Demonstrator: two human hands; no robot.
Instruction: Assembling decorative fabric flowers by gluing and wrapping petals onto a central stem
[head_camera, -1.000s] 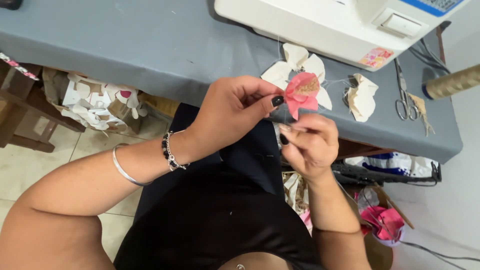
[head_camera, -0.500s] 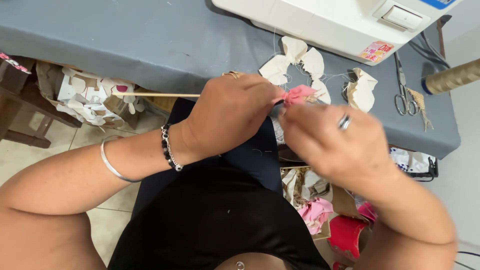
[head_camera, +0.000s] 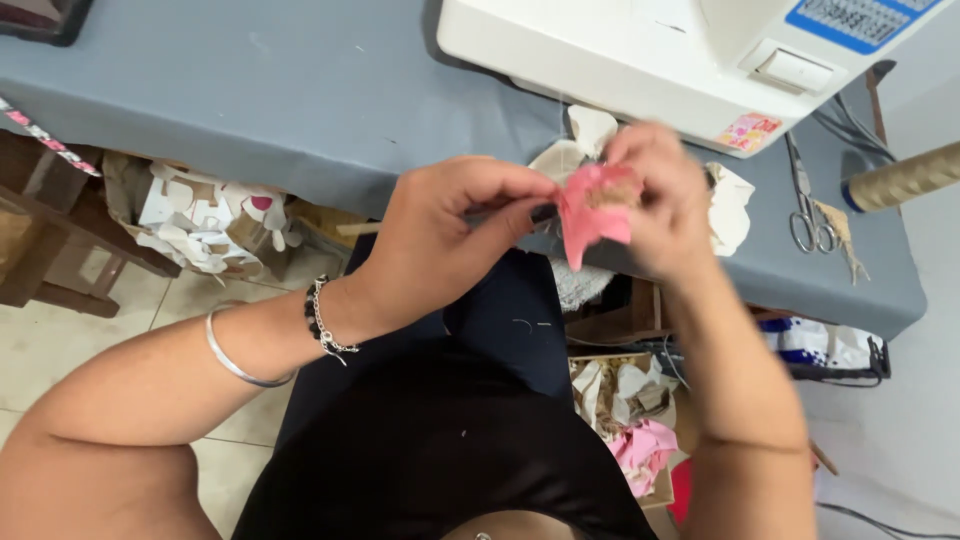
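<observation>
Pink fabric piece (head_camera: 592, 215), soft, light and floppy, pinched between left hand (head_camera: 440, 235) and blurred right hand (head_camera: 660, 200) above the grey worktop (head_camera: 300, 110) edge; best gripped at its edges.

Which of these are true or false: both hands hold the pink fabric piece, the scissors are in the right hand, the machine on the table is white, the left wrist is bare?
1. Both the left hand and the right hand hold the pink fabric piece. True.
2. The scissors are in the right hand. False: they lie on the grey table.
3. The sewing machine is white. True.
4. The left wrist is bare. False: it wears a beaded bracelet and a silver bangle.
</observation>
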